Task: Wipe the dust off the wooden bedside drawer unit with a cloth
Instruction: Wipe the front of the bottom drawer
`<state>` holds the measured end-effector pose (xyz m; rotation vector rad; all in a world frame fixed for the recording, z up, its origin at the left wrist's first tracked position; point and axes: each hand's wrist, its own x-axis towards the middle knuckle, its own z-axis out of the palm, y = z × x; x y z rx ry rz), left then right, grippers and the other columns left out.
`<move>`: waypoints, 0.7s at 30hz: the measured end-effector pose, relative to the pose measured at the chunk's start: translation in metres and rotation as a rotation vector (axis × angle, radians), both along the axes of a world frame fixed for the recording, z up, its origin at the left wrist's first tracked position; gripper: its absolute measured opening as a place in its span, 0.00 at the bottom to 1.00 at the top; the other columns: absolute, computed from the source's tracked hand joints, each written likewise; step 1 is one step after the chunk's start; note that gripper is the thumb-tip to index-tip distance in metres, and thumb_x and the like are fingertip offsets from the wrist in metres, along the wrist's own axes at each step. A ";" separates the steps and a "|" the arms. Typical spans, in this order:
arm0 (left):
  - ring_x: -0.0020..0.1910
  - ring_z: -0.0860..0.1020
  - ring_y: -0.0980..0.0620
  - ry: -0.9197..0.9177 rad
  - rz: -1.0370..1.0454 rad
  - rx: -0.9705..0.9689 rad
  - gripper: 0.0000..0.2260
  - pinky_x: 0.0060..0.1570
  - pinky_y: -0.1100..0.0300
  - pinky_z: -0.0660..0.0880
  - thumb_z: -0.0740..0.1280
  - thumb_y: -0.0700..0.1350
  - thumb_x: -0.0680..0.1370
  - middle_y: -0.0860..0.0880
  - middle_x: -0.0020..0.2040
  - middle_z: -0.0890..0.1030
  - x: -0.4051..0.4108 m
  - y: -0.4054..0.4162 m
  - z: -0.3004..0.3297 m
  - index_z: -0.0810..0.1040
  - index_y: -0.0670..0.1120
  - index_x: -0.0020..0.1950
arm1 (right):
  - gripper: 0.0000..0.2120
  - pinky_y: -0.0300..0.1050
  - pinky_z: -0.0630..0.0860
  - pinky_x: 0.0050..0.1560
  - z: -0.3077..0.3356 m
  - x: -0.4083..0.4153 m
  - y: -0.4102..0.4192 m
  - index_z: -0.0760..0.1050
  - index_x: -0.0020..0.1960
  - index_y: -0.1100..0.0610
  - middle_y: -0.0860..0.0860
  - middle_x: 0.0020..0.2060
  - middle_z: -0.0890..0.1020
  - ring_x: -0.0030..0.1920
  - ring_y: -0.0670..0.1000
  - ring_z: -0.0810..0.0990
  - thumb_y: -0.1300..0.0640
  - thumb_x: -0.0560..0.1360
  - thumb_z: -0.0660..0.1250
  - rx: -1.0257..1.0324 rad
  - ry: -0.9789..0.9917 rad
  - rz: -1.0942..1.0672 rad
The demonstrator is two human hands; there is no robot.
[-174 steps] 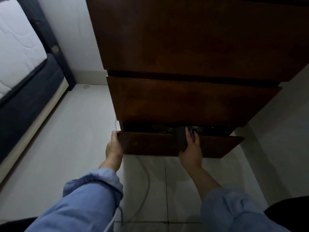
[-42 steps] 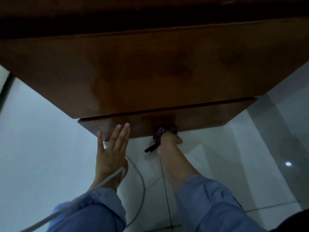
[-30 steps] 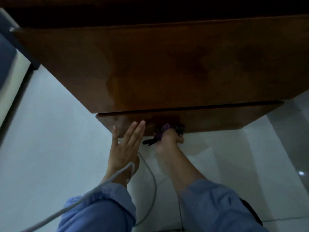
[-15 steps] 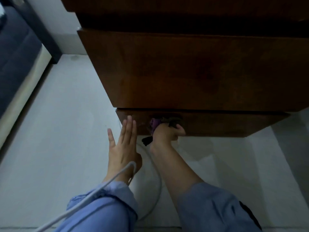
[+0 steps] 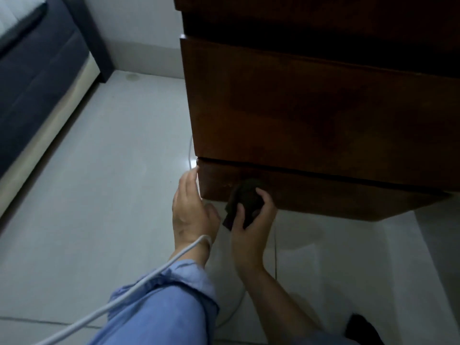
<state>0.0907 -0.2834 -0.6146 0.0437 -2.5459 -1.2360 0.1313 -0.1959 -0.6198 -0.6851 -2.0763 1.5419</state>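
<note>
Right hand (image 5: 251,220) has turned, gripping cloth (image 5: 245,200) against bottom drawer (image 5: 323,197).

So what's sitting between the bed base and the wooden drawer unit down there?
In the head view, only bare pale floor tile lies between the bed base and the drawer unit; a white cable hangs at the unit's left edge.

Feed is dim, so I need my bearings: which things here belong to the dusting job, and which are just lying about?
Job:
dark wooden drawer unit
dark bunched cloth, gripped by right hand
left hand, at the bottom drawer's corner

Lying about:
white cable
dark bed frame
pale tiled floor
</note>
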 end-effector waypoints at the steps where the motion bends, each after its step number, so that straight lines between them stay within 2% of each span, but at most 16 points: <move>1: 0.65 0.72 0.46 -0.027 0.029 0.075 0.30 0.66 0.68 0.63 0.58 0.34 0.66 0.43 0.67 0.74 -0.004 -0.001 0.005 0.69 0.41 0.70 | 0.21 0.28 0.66 0.57 0.000 -0.001 0.004 0.67 0.67 0.56 0.52 0.62 0.68 0.59 0.45 0.69 0.63 0.75 0.64 0.258 0.100 0.079; 2: 0.64 0.72 0.48 -0.046 0.050 0.118 0.28 0.63 0.75 0.61 0.58 0.34 0.68 0.44 0.66 0.75 -0.007 -0.002 0.007 0.71 0.41 0.69 | 0.22 0.34 0.67 0.58 -0.009 -0.008 0.013 0.67 0.68 0.53 0.52 0.62 0.68 0.58 0.49 0.69 0.61 0.75 0.64 0.515 0.149 0.142; 3: 0.63 0.74 0.49 -0.056 0.065 0.156 0.27 0.61 0.76 0.61 0.57 0.35 0.68 0.44 0.65 0.77 -0.010 -0.004 0.009 0.73 0.41 0.68 | 0.23 0.42 0.67 0.55 -0.016 -0.020 0.024 0.68 0.67 0.50 0.53 0.61 0.68 0.56 0.53 0.70 0.61 0.74 0.65 0.745 0.157 0.182; 4: 0.62 0.76 0.49 -0.068 0.074 0.201 0.26 0.61 0.73 0.64 0.57 0.36 0.68 0.44 0.63 0.78 -0.012 -0.004 0.010 0.75 0.42 0.66 | 0.23 0.48 0.66 0.51 -0.026 -0.032 0.039 0.69 0.67 0.48 0.53 0.59 0.68 0.52 0.56 0.70 0.61 0.73 0.65 0.965 0.169 0.227; 7: 0.58 0.79 0.51 -0.102 0.130 0.334 0.25 0.60 0.64 0.71 0.56 0.41 0.68 0.45 0.58 0.82 -0.015 -0.003 0.012 0.80 0.42 0.61 | 0.22 0.48 0.63 0.44 -0.048 -0.056 0.070 0.77 0.61 0.47 0.51 0.57 0.71 0.47 0.56 0.67 0.58 0.69 0.61 1.637 0.189 0.606; 9: 0.54 0.80 0.54 -0.110 0.156 0.374 0.24 0.55 0.68 0.72 0.56 0.42 0.68 0.47 0.55 0.83 -0.017 -0.002 0.013 0.81 0.42 0.59 | 0.18 0.48 0.65 0.46 -0.060 -0.061 0.075 0.82 0.54 0.50 0.47 0.57 0.77 0.49 0.55 0.67 0.58 0.67 0.62 1.903 0.136 0.804; 11: 0.50 0.79 0.56 -0.120 0.163 0.395 0.23 0.48 0.77 0.70 0.56 0.43 0.68 0.49 0.51 0.84 -0.021 -0.003 0.014 0.82 0.43 0.57 | 0.13 0.49 0.65 0.51 -0.063 -0.061 0.070 0.84 0.48 0.52 0.44 0.54 0.81 0.52 0.55 0.67 0.55 0.63 0.70 2.007 0.024 0.877; 13: 0.48 0.80 0.55 -0.157 0.177 0.428 0.22 0.44 0.78 0.70 0.56 0.44 0.67 0.52 0.46 0.83 -0.023 -0.006 0.015 0.84 0.44 0.54 | 0.16 0.50 0.63 0.54 -0.061 -0.058 0.068 0.85 0.47 0.52 0.45 0.54 0.82 0.54 0.55 0.67 0.53 0.59 0.76 2.006 0.083 0.905; 14: 0.47 0.81 0.53 -0.171 0.182 0.445 0.22 0.44 0.74 0.71 0.56 0.44 0.67 0.52 0.44 0.83 -0.024 -0.007 0.015 0.84 0.45 0.53 | 0.18 0.51 0.63 0.54 -0.055 -0.058 0.071 0.83 0.50 0.50 0.47 0.55 0.81 0.54 0.55 0.68 0.54 0.60 0.75 1.975 0.208 0.885; 16: 0.49 0.81 0.51 -0.202 0.210 0.455 0.21 0.46 0.66 0.74 0.55 0.46 0.68 0.51 0.45 0.85 -0.025 -0.009 0.017 0.85 0.47 0.51 | 0.20 0.51 0.64 0.52 -0.031 -0.060 0.071 0.77 0.58 0.48 0.50 0.59 0.74 0.54 0.55 0.69 0.56 0.66 0.68 1.915 0.430 0.802; 18: 0.51 0.81 0.49 -0.233 0.235 0.440 0.22 0.48 0.62 0.74 0.54 0.48 0.69 0.49 0.49 0.86 -0.028 -0.011 0.020 0.85 0.49 0.50 | 0.23 0.51 0.63 0.50 -0.011 -0.067 0.065 0.69 0.64 0.46 0.51 0.61 0.69 0.54 0.55 0.69 0.57 0.69 0.60 1.908 0.472 0.616; 19: 0.52 0.81 0.49 -0.250 0.239 0.425 0.22 0.47 0.63 0.73 0.53 0.49 0.69 0.49 0.50 0.85 -0.029 -0.012 0.021 0.85 0.50 0.50 | 0.25 0.51 0.63 0.50 -0.009 -0.071 0.060 0.66 0.66 0.46 0.51 0.61 0.67 0.54 0.55 0.68 0.57 0.70 0.59 1.922 0.448 0.544; 21: 0.52 0.80 0.50 -0.267 0.235 0.413 0.23 0.43 0.66 0.70 0.52 0.49 0.70 0.50 0.51 0.85 -0.030 -0.013 0.021 0.85 0.51 0.50 | 0.28 0.51 0.64 0.50 -0.020 -0.077 0.052 0.63 0.68 0.47 0.52 0.61 0.66 0.54 0.55 0.67 0.55 0.68 0.62 1.987 0.407 0.549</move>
